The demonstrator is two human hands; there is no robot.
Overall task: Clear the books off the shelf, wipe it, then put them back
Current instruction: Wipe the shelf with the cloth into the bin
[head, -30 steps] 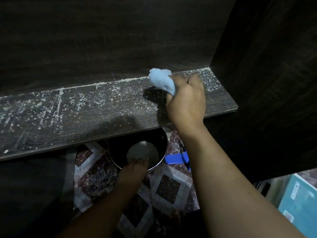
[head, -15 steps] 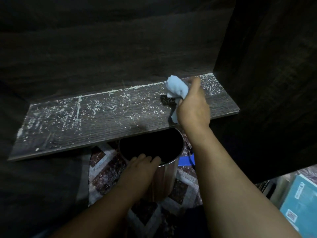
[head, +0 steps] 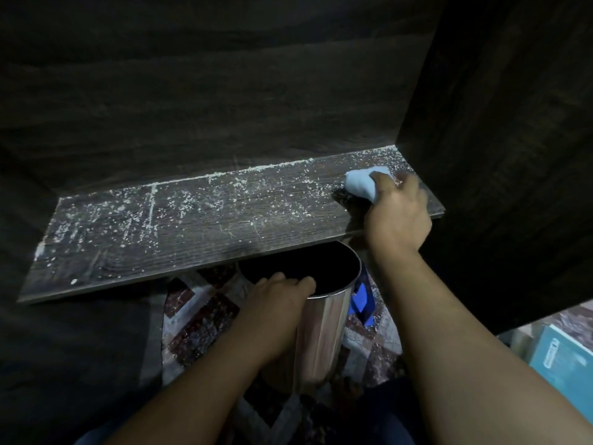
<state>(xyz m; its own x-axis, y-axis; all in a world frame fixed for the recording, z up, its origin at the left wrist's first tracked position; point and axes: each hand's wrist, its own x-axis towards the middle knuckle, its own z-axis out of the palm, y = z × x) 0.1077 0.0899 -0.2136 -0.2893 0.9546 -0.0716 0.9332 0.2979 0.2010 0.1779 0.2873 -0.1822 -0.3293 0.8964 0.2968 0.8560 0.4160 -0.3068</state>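
Fingers (head: 382,185) of right hand (head: 398,216) clench blue cloth (head: 361,185) at right end of shelf (head: 192,245); left hand (head: 276,303) grips steel bin (head: 324,335) below. Best drag grit (head: 179,203) forward into it.

Inventory: one shelf (head: 192,239) (its white crumbs too many to count), one blue cloth (head: 361,184), one steel bin (head: 324,335), one teal book (head: 564,364), one blue object (head: 361,303) on the floor, and two hands, left hand (head: 272,303) and right hand (head: 398,216).

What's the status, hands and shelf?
Right hand grips blue cloth at shelf right end. Left hand holds steel bin rim below. Shelf crumb-covered, no books.
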